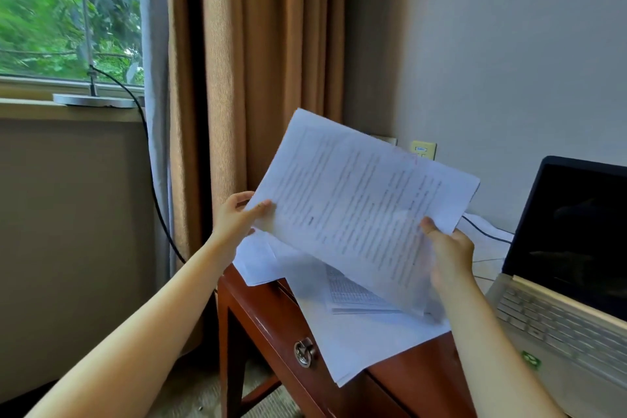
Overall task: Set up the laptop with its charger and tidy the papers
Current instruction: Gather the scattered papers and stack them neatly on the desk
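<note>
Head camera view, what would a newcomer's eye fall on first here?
First, the white printed paper held up in the middle of the view, with the left hand pinching its left edge and the right hand gripping its lower right edge. Below it, loose white papers sprawl over the reddish-brown wooden desk, some overhanging its front. At far right sits an open silver laptop with a dark screen.
</note>
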